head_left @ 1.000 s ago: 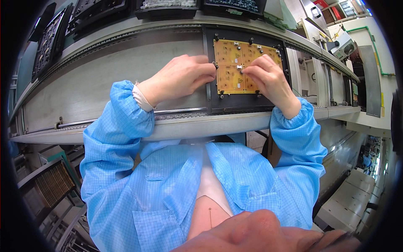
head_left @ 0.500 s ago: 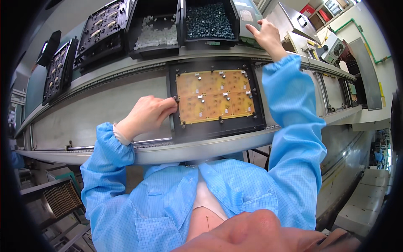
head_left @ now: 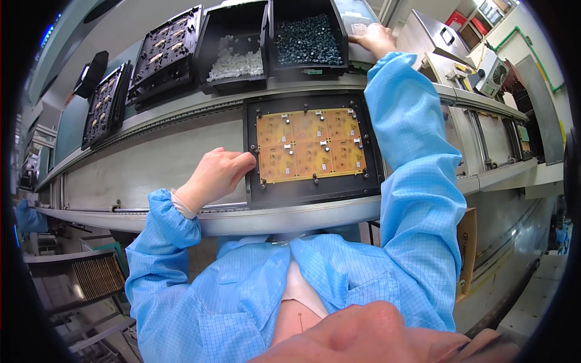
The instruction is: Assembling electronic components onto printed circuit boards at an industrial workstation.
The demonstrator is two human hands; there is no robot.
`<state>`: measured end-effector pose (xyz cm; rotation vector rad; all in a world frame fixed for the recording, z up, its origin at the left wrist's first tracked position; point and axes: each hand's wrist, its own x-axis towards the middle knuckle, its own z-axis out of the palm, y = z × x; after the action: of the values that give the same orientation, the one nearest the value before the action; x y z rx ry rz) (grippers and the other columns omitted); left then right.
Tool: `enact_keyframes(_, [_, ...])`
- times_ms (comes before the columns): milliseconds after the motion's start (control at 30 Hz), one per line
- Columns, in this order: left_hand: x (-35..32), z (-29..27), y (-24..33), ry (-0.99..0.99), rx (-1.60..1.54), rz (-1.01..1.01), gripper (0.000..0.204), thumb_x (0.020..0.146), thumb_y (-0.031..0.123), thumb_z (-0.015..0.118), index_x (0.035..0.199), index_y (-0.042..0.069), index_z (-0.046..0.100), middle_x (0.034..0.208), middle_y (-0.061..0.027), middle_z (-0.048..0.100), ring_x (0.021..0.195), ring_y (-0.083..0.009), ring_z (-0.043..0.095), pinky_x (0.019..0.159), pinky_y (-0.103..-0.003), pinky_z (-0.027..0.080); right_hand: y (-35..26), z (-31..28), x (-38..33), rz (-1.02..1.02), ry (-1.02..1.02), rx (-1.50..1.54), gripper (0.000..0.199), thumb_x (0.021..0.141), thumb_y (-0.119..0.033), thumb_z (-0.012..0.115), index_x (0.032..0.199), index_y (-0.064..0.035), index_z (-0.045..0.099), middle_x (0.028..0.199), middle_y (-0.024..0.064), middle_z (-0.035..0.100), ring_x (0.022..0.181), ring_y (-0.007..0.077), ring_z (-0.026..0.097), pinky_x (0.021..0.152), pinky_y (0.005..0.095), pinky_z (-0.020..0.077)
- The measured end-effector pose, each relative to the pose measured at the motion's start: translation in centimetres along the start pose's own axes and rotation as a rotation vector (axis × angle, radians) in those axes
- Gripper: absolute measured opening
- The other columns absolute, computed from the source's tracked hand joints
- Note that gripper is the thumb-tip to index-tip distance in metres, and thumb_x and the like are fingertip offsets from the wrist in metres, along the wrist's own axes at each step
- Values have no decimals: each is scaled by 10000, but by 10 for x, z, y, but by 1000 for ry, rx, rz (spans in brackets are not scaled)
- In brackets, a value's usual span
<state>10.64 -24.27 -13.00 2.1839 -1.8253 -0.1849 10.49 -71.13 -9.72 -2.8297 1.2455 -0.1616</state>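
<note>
Small white labels [head_left: 287, 164], too tiny to read, dot the yellow board panel [head_left: 308, 160] inside the black frame [head_left: 278, 195], where the left hand [head_left: 216, 174] pinches its fingertips together at the left edge, while the right hand [head_left: 376, 41] is beside the dark-parts bin [head_left: 293, 70], its grip impossible to tell.

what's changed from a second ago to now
The right hand has left the yellow circuit board and moved forward to the pale container right of the bin of dark parts; whether it grips anything is unclear. The left hand stays at the left edge of the black frame.
</note>
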Motion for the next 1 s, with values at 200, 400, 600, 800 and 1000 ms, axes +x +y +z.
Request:
enact_keyframes(200, [-3,2,17,27,69,14,71,897,99,650,961,116,626,779,-54,679,745,-252,655,704,-367,468,-12,-7,-2,84,-109,-6,770,778,-660,737,1345,-148,644,1356,67,637,1232,290,602,1043,520,382])
enact_keyframes(400, [-9,2,24,4,121,4,101,896,79,660,990,114,646,833,-48,708,790,-235,676,728,-356,481,-16,-6,-11,37,-37,-14,692,829,-630,701,1332,-157,653,1307,68,668,1222,276,616,983,514,408])
enact_keyframes(600, [-14,-2,31,18,111,15,130,914,84,646,1036,124,666,846,-46,712,807,-223,684,733,-355,480,-4,-15,-15,73,63,164,848,734,-704,711,1262,-41,677,1293,148,672,1218,316,625,1011,462,481])
enact_keyframes(800, [-14,-5,33,71,131,21,164,905,82,663,1066,112,675,849,-60,690,802,-233,671,727,-367,487,28,-54,-22,2,210,248,759,750,-627,743,1166,6,714,1089,224,732,1094,353,685,945,423,531])
enact_keyframes(1000, [35,-39,59,467,174,187,317,760,57,742,1064,69,651,1050,-108,605,982,-303,609,835,-425,522,55,-80,-111,-646,504,365,557,755,-345,764,1234,-70,692,1111,167,710,979,271,689,887,371,554])
